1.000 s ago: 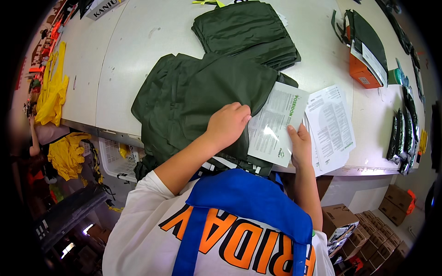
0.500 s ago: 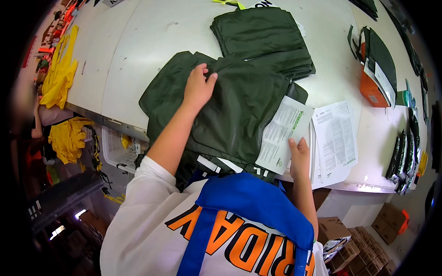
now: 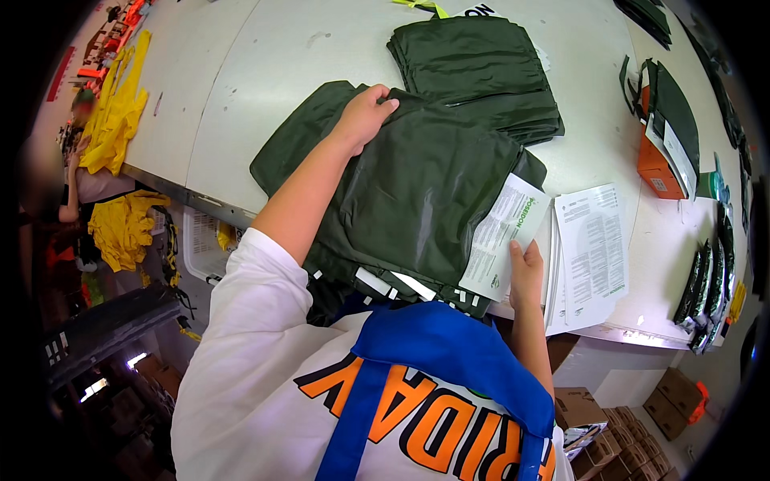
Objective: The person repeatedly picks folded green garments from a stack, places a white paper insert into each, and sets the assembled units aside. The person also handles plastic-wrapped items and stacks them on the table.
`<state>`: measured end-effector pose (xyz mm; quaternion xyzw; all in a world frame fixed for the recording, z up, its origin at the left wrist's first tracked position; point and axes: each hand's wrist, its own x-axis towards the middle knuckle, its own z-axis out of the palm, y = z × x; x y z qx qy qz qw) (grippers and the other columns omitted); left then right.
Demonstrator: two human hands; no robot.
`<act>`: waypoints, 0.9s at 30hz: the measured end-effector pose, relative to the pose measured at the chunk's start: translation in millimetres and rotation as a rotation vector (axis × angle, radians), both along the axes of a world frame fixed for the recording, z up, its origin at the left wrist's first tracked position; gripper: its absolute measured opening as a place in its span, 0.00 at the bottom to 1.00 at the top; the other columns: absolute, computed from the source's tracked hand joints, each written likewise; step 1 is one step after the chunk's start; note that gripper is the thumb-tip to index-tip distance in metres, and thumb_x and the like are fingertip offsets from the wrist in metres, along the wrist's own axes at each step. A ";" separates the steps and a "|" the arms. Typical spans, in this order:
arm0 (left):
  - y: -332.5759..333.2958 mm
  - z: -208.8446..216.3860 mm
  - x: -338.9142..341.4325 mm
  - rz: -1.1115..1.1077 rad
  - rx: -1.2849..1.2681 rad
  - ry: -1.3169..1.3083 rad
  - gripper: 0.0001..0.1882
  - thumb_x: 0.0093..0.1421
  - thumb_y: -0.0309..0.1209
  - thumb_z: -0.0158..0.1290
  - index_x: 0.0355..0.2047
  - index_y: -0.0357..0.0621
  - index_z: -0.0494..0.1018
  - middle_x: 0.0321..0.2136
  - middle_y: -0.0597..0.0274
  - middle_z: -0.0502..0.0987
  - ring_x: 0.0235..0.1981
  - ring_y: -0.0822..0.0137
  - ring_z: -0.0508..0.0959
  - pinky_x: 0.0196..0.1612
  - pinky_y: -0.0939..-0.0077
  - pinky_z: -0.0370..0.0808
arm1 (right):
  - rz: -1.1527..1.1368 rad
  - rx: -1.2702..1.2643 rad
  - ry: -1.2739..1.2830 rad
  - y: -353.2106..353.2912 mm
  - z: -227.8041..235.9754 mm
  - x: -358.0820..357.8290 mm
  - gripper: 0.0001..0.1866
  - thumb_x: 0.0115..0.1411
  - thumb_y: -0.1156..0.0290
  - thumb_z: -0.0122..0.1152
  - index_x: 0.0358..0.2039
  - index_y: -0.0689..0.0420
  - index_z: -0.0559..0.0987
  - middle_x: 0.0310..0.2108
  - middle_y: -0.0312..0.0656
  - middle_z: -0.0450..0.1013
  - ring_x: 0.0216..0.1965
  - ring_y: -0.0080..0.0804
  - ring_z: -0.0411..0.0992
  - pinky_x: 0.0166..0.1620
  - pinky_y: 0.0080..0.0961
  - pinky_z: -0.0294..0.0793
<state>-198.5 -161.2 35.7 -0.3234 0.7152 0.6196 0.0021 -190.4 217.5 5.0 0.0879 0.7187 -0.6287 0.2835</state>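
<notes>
A folded dark green waterproof-looking garment point(image 3: 413, 208) lies across the table edge in front of me. My left hand point(image 3: 366, 120) is closed on the fabric at its far edge, thumb and fingers pinched together. At the garment's right side, my right hand point(image 3: 527, 272) grips a white leaflet point(image 3: 501, 240) with green print between thumb and fingers. The leaflet's left part is hidden beneath the upper fabric layer. Just right of that hand lies a stack of white printed sheets point(image 3: 593, 248).
Folded dark green garments point(image 3: 473, 60) are stacked beyond. An orange box point(image 3: 662, 164) with papers and dark packets point(image 3: 706, 280) stand at the right. Yellow garments point(image 3: 116, 112) lie at left, near another person's arm point(image 3: 72, 180). Cardboard boxes point(image 3: 618, 441) are on the floor.
My left hand has gone from resting with fingers apart on the fabric to pinching its far edge. The leaflet in my right hand has slid slightly left, further under the fabric.
</notes>
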 end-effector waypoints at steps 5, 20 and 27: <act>3.5 26.3 23.5 -0.035 0.158 -0.154 0.14 0.57 0.33 0.58 0.42 0.44 0.69 0.32 0.67 0.75 0.33 0.77 0.72 0.31 0.80 0.66 | -0.044 -0.064 -0.042 0.9 -3.5 1.4 0.15 0.65 0.73 0.48 0.50 0.65 0.70 0.43 0.42 0.74 0.42 0.25 0.72 0.46 0.22 0.71; 17.4 -19.8 53.7 0.130 -0.103 0.189 0.14 0.50 0.16 0.56 0.31 0.45 0.63 0.26 0.71 0.66 0.30 0.78 0.65 0.34 0.84 0.64 | 0.035 0.052 -0.004 -12.2 18.2 4.2 0.13 0.63 0.71 0.51 0.45 0.65 0.74 0.37 0.41 0.76 0.36 0.24 0.73 0.41 0.22 0.72; 19.6 -15.3 54.4 0.027 -0.371 0.134 0.16 0.51 0.17 0.56 0.38 0.43 0.66 0.31 0.68 0.67 0.32 0.77 0.66 0.36 0.82 0.66 | -0.029 -0.032 0.008 -7.2 11.7 6.9 0.13 0.63 0.72 0.53 0.44 0.65 0.75 0.36 0.41 0.77 0.35 0.22 0.73 0.39 0.21 0.72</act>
